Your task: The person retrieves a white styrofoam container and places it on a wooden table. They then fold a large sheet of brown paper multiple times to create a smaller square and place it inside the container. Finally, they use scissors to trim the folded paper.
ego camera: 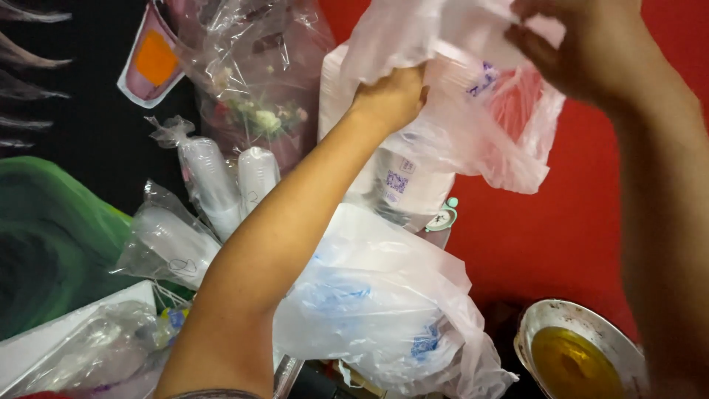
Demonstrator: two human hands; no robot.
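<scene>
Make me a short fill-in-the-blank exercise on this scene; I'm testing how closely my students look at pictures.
1. Both hands, the left hand and the right hand, grip a thin translucent ____ bag.
2. The surface behind that bag is coloured ____.
3. The round metal bowl at the lower right holds a ____ liquid.
4. The stacked disposable cups are wrapped in clear ____ sleeves.

Missing words: plastic; red; yellow; plastic

The plastic bag point(473, 103) is thin, translucent and whitish-pink with small purple print, and is heavily crumpled. It is raised at the top centre of the view, its mouth gathered upward and its body hanging loosely to the right. A white cylindrical roll point(402, 185) with a printed label stands directly beneath it, partly covered by its folds.
</scene>
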